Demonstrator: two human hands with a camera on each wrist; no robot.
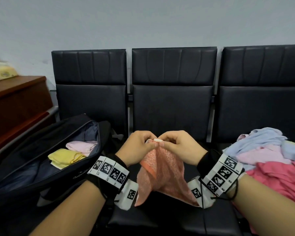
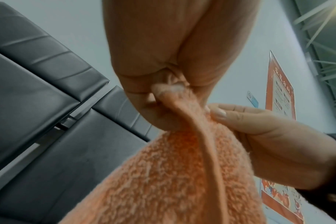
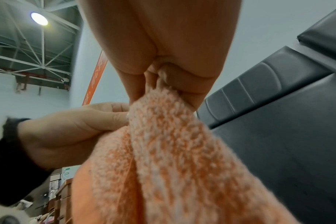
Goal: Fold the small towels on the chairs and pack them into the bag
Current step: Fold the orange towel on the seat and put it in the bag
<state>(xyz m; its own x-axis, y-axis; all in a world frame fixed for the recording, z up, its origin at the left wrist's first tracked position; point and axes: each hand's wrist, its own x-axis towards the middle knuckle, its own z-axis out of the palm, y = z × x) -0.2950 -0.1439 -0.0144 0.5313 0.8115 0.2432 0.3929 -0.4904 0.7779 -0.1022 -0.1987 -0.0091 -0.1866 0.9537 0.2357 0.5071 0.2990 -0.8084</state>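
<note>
An orange towel (image 1: 162,172) hangs over the middle chair seat (image 1: 160,220), its top edge pinched between both hands held close together. My left hand (image 1: 140,147) grips the edge from the left and my right hand (image 1: 175,145) from the right. In the left wrist view the left hand (image 2: 163,97) has its fingers curled round the orange towel (image 2: 173,181), with the right hand (image 2: 269,144) beside it. In the right wrist view the right hand (image 3: 163,78) pinches the orange towel (image 3: 173,166). An open black bag (image 1: 46,160) on the left chair holds a folded yellow towel (image 1: 66,157) and a folded pink towel (image 1: 82,145).
A heap of unfolded blue, pink and red towels (image 1: 269,159) lies on the right chair. A wooden cabinet (image 1: 17,106) stands at the far left with a yellow packet (image 1: 2,72) on top. Black chair backs (image 1: 174,92) and a grey wall rise behind.
</note>
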